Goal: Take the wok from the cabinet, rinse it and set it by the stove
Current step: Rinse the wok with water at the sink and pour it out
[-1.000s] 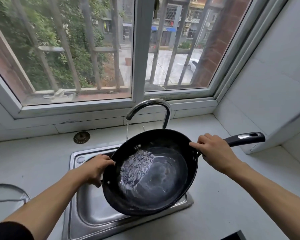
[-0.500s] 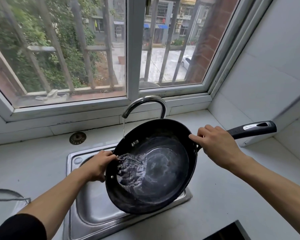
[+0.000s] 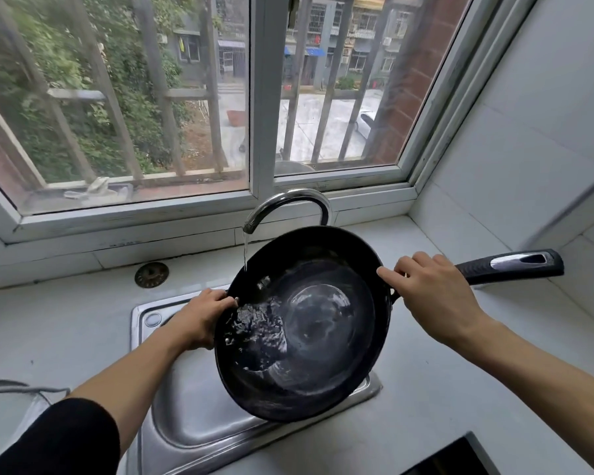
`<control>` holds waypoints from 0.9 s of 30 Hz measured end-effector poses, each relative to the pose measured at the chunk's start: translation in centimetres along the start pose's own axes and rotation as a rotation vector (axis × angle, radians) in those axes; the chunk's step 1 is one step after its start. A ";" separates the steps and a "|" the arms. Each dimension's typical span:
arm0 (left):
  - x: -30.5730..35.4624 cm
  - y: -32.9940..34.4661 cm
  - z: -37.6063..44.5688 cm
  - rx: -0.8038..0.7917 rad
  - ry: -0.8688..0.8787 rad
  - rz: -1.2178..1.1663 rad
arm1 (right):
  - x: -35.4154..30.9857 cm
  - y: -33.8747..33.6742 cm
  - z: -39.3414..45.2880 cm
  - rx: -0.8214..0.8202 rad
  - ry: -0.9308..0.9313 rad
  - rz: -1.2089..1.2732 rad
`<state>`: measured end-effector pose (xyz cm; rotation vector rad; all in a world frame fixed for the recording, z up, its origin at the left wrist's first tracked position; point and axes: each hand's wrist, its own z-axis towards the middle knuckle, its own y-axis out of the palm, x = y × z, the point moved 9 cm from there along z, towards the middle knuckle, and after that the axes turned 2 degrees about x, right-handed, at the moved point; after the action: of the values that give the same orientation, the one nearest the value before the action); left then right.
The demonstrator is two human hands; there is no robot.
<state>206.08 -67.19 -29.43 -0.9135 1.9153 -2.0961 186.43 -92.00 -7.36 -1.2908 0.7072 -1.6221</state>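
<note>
A: Grip check. Left hand (image 3: 199,320): fingers (image 3: 225,301) are curled over the near-left rim of the round black metal wok (image 3: 309,323), so the rim is pinched, not cradled. Right hand (image 3: 436,299) is wrapped around the root of the black handle with the silver inlay (image 3: 511,265); the index finger (image 3: 388,273) is laid along the rim. Both hands are closed on the wok.

B: Wok position?

A: It is held in the air over the stainless steel sink (image 3: 192,413), tilted left-side down. A thin stream from the curved chrome tap (image 3: 288,204) is landing on the upper-left inner wall. Water is pooled and churned at the low left side, just beside the left fingers.

B: Failure modes?

A: Judged, not observed:
- Wet rim under the left fingers: slip is likely if the tilt is increased. The load would then be thrown onto the handle alone and the wok could be dropped against the sink edge.
- The wok's right portion overhangs the pale grey countertop (image 3: 460,406). If the tilt is reversed, water would be spilled there, toward the dark glossy stove panel (image 3: 450,461) at the bottom right.
- The far rim sits close under the tap; a knock is possible if the wok is lifted without being drawn back.

B: Mitigation?

A: Water should be poured out leftward into the sink, with the handle kept high.
</note>
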 end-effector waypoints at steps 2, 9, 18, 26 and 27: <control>-0.5 0.1 0.2 -0.007 -0.018 0.034 | 0.0 0.4 -0.1 -0.030 0.022 -0.011; -0.6 -0.3 0.4 0.007 -0.031 0.114 | 0.0 1.1 -0.9 -0.080 0.079 -0.009; -0.2 -1.9 0.5 0.074 -0.073 0.175 | 0.1 3.2 -2.2 -0.133 0.140 0.095; -0.6 -3.5 0.6 0.110 -0.105 0.207 | -0.1 4.8 -2.7 -0.113 0.170 0.244; -0.6 -3.7 0.6 0.115 -0.109 0.214 | -0.2 5.0 -2.7 -0.113 0.175 0.257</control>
<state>207.86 -66.76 -26.17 -0.7460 1.7349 -1.9678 185.35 -94.19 -12.48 -1.0938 1.0412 -1.5122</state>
